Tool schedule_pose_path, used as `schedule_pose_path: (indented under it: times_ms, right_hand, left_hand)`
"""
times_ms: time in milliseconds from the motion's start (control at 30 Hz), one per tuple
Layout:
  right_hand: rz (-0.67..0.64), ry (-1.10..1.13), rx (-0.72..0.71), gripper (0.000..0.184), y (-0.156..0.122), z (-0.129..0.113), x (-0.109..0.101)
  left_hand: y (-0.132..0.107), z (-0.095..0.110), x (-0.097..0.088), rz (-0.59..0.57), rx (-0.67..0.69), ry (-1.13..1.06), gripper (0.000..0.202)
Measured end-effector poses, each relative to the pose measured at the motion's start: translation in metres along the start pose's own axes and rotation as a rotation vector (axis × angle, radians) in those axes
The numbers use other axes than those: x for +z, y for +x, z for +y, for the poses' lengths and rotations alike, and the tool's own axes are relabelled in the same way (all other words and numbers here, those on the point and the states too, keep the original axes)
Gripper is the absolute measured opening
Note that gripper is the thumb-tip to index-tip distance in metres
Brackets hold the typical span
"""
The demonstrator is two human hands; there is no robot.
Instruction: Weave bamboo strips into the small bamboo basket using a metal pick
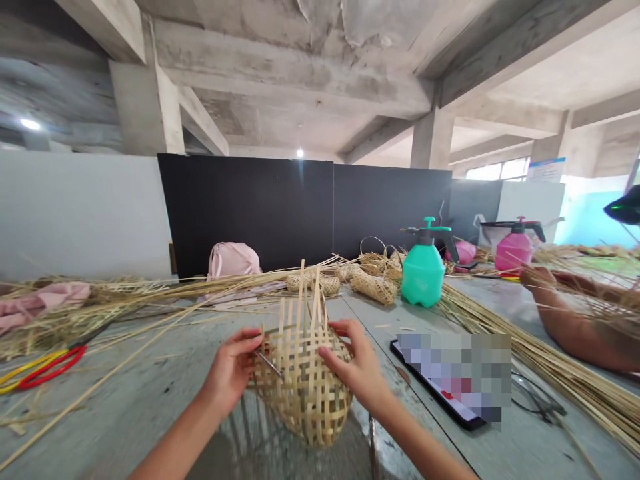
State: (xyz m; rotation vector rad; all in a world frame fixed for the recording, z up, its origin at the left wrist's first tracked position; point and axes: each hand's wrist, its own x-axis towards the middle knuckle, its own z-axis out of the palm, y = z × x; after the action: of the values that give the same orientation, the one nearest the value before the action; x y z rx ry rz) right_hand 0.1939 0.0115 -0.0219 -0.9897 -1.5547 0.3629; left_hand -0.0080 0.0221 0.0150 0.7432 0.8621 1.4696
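Between my hands is a small woven bamboo basket [315,393], tilted toward me, with several loose strips [303,300] standing up from its far rim. My left hand [237,363] grips the left edge of the basket, thumb and fingers closed on it. A thin metal rod [269,363] sticks out from that hand across the weave; its other end is hidden. My right hand [355,363] holds the basket's right upper side, thumb on the near face and fingers behind the rim.
A phone [445,380] and eyeglasses [537,397] lie right. Beyond stand a green spray bottle [423,270] and finished woven baskets [374,287]. Bamboo strips [560,360] cross the table. Red-and-yellow-handled scissors [50,370] lie left. Another person's arm [575,327] rests at far right.
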Motion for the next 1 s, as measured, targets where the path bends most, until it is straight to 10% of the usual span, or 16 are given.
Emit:
schedule_pose_path:
  times_ms: [1000]
  right_hand:
    - [-0.257,-0.152,-0.145,0.028,0.003,-0.02,-0.012]
  left_hand:
    - [-0.022,-0.002,-0.018,-0.006,0.08,-0.023,0.026]
